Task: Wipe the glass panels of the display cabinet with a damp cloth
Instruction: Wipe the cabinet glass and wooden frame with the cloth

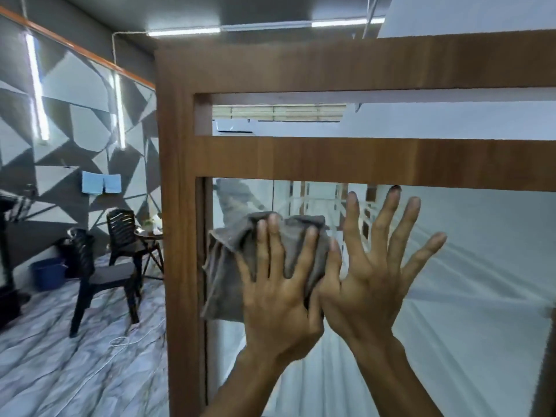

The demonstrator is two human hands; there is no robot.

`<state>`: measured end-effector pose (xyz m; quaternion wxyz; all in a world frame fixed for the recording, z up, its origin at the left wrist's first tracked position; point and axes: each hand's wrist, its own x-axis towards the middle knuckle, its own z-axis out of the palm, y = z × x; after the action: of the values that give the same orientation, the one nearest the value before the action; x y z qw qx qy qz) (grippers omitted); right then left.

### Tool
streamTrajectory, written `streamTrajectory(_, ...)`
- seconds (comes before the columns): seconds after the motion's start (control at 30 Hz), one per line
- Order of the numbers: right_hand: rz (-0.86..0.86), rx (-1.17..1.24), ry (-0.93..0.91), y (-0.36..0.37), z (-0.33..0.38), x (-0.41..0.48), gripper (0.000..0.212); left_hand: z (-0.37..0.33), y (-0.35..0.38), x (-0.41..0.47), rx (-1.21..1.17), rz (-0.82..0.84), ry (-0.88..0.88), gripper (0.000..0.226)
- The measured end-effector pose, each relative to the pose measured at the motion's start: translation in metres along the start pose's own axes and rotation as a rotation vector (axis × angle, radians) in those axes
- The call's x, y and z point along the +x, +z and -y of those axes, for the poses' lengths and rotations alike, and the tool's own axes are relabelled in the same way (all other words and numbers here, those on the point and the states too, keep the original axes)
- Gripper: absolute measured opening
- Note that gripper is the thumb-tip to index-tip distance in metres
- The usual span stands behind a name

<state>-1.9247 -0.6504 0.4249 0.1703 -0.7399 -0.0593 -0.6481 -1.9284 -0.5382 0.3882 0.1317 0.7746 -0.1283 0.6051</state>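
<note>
Head view, the only one given. Shows the grey cloth [228, 266] bunched against the lower glass panel [466, 266] of the display cabinet [177, 206], near the panel's upper left corner, just beside the wooden post and a little under the cross rail [361, 159]. Kept there by the left hand [279, 284], fingers spread and nearly straight over the cloth, thumb at its right edge. Pressing more than gripping, probably to keep the damp fabric flat on the glass for wiping. Right hand [373, 284] holding nothing, fingers wide apart, palm turned to the same panel just beside the cloth, seemingly laid there for support. Cannot say surely whether touching the glass.

Around, to the left: two dark plastic chairs [90, 266], a blue bucket [48, 273] by the wall, light blue towels [100, 182] hanging on the patterned wall, a white cable [120, 341] on the marble-like floor. All well apart from the cabinet, not in the way. Nearest obstacles probably the post and the rail, limiting strokes in the corner, and the right hand itself, covering glass beside the cloth.
</note>
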Motion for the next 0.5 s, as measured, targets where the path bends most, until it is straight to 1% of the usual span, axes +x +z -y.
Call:
streamTrajectory(0.03, -0.003, 0.012, 0.004, 0.002, 0.005, -0.001, 0.063, 0.017, -0.006, 0.011, 0.023, 0.011, 0.121, 0.068)
streamTrajectory(0.07, -0.014, 0.011, 0.010, 0.004, 0.008, -0.001, 0.062, 0.034, -0.011, 0.026, 0.031, -0.005, 0.183, 0.065)
streamTrajectory(0.1, -0.027, 0.006, 0.019, 0.006, 0.009, -0.001, 0.061, 0.048, -0.016, 0.039, 0.016, -0.038, 0.192, 0.063)
streamTrajectory(0.17, -0.035, 0.014, 0.031, 0.007, 0.012, -0.001, 0.060, 0.054, -0.021, 0.044, -0.051, -0.101, 0.095, 0.063)
streamTrajectory(0.27, -0.030, 0.033, 0.030, 0.006, 0.010, -0.002, 0.062, 0.038, -0.013, 0.015, -0.147, -0.130, -0.113, 0.068)
streamTrajectory(0.3, -0.023, 0.034, 0.029, 0.006, 0.009, -0.003, 0.063, 0.037, -0.013, 0.010, -0.158, -0.127, -0.124, 0.069)
streamTrajectory(0.4, -0.025, 0.060, 0.060, 0.006, 0.020, -0.004, 0.063, 0.049, -0.018, 0.028, -0.185, -0.093, -0.040, 0.068)
streamTrajectory(0.5, 0.019, 0.142, -0.019, 0.011, 0.048, -0.008, 0.059, 0.054, -0.022, 0.045, -0.257, -0.119, -0.007, 0.063)
